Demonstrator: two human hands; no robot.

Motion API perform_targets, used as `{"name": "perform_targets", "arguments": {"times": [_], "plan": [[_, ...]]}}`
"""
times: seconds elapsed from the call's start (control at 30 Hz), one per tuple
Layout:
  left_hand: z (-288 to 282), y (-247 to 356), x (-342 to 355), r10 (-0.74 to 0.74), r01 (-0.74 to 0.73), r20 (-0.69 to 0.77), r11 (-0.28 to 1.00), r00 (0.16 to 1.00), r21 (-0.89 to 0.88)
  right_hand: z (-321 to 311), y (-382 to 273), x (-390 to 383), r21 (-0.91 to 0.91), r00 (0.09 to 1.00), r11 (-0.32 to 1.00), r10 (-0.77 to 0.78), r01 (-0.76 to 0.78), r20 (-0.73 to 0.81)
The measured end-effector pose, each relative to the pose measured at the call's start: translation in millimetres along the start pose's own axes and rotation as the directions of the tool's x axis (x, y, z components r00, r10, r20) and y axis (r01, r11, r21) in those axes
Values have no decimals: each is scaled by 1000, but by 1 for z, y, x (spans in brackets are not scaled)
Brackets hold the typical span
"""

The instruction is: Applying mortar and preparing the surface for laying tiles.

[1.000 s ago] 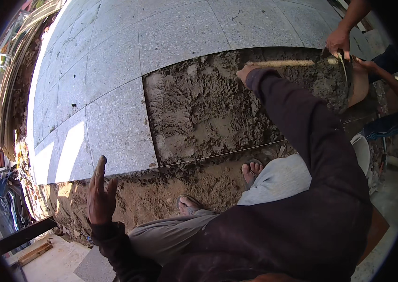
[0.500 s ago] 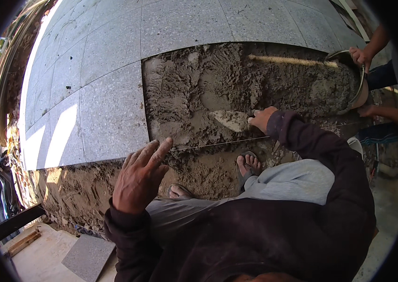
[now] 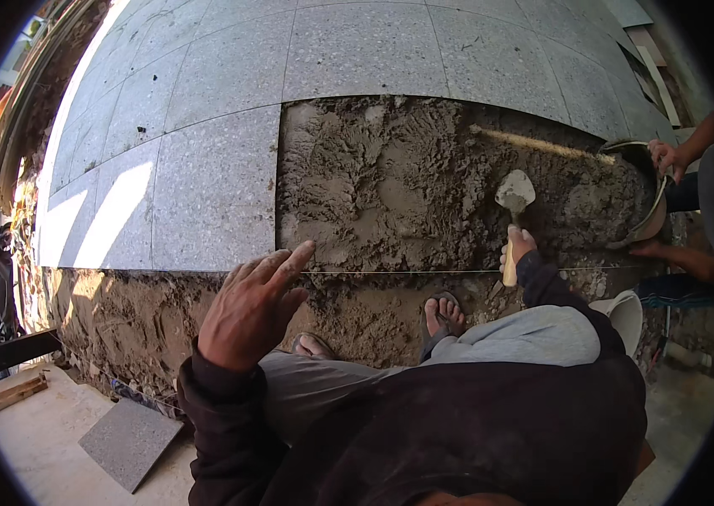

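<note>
My right hand (image 3: 519,245) is closed round the wooden handle of a trowel (image 3: 515,192). The trowel's pale blade points away from me, over the right part of a bed of wet mortar (image 3: 390,185). My left hand (image 3: 257,308) is raised near the front edge of the laid grey tiles (image 3: 213,185), fingers stretched and nothing in them. A taut string (image 3: 407,272) runs along the near side of the mortar, just beyond my feet. At the far right, another person's hands hold a bucket (image 3: 656,215) tipped toward the mortar.
A loose grey tile (image 3: 131,443) lies on the pale floor at lower left, near a dark bar (image 3: 11,354). Bare soil (image 3: 357,312) borders the mortar on my side. A whitish bucket (image 3: 624,316) stands beside my right knee.
My right hand has drawn the trowel rightward, and its blade has turned from pointing left to pointing away from me. My left hand stays raised and open. The view has shifted slightly.
</note>
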State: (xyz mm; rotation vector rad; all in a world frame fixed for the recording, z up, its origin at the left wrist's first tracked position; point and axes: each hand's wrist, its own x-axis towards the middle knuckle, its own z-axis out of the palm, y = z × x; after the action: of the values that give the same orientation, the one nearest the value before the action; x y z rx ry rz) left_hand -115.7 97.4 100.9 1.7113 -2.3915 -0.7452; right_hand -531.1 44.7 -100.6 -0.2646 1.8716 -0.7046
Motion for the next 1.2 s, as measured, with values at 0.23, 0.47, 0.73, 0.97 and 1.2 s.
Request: {"name": "perform_targets", "arguments": {"times": [0.23, 0.47, 0.73, 0.97, 1.2], "plan": [[11, -17, 7, -20, 21, 119, 1000, 993, -8, 60, -40, 11, -349, 807, 775, -329, 528, 491], [20, -37, 11, -134, 141, 226, 990, 965, -14, 222, -102, 10, -442, 569, 404, -285, 801, 771], [27, -43, 12, -168, 174, 274, 985, 947, 3, 311, -127, 31, -535, 712, 592, -98, 603, 695], [24, -40, 26, -112, 140, 305, 988, 946, -70, 189, -150, 78, -479, 779, 719, -137, 503, 612], [20, -14, 56, 121, -101, 244, 991, 962, -90, 68, -145, 108, -445, 859, 791, -188, 420, 476]]}}
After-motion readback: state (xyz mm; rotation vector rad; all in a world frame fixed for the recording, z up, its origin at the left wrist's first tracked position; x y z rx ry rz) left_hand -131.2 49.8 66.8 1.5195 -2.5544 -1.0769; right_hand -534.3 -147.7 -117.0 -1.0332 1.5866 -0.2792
